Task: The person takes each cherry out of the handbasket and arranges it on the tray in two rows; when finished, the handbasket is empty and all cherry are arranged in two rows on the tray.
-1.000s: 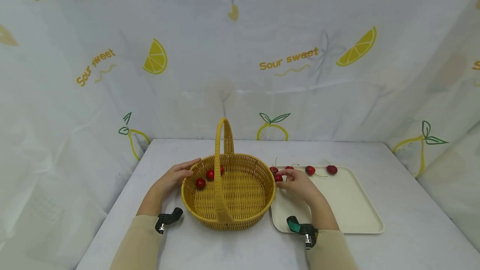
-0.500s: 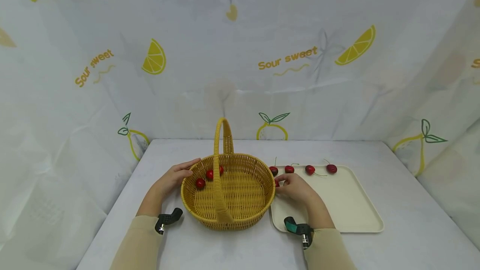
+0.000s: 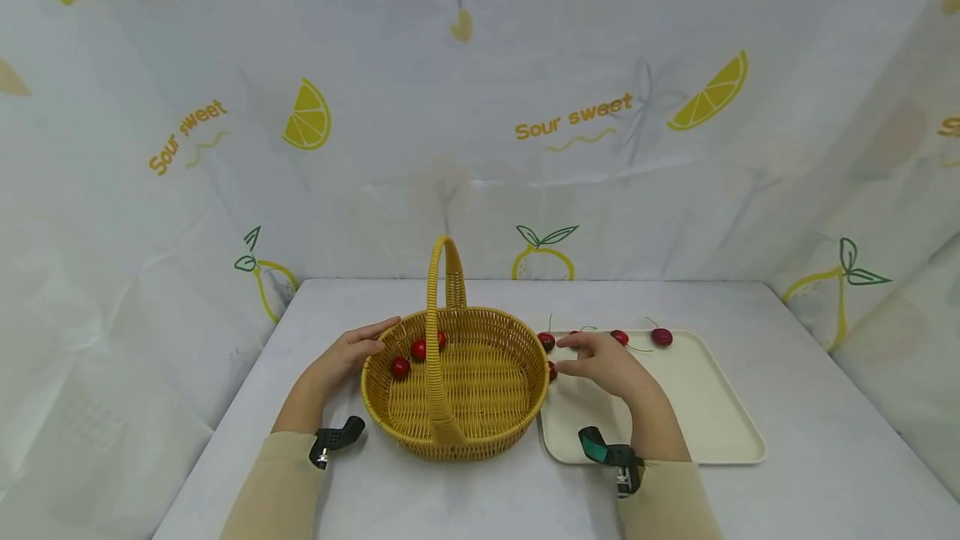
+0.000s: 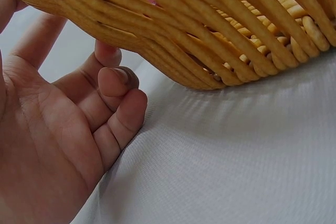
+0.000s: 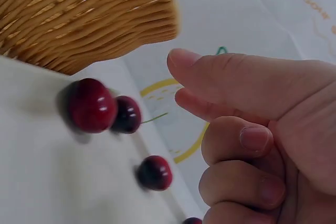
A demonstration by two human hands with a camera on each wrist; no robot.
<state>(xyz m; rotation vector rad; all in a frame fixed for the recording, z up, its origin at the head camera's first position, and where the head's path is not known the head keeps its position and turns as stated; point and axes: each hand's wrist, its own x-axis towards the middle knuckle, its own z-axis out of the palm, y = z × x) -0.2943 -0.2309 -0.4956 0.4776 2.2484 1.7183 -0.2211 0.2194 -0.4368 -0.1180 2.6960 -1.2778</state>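
The right hand (image 3: 611, 367) has moved a little to its own right, and its thumb and pointing finger, which were on a cherry (image 5: 93, 105), have come off it. The table (image 3: 465, 507) is under everything. Below the right hand is the tray (image 3: 697, 407). The basket (image 3: 487, 382) is between the hands, and its long way goes from one hand toward the other. The left hand (image 3: 348, 357) rests on the basket's left side, fingers loose, with no tight hold that I can see. The right hand has nothing in it: thumb and pointing finger are apart, the rest curled in. That round cherry sits on the tray, just left of the right fingertips, beside the basket. The right hand is much nearer to it. Past the right hand, four more cherries (image 3: 662, 337) line the tray's far edge. Three cherries (image 3: 401, 367) are in the basket, nearer the left hand.
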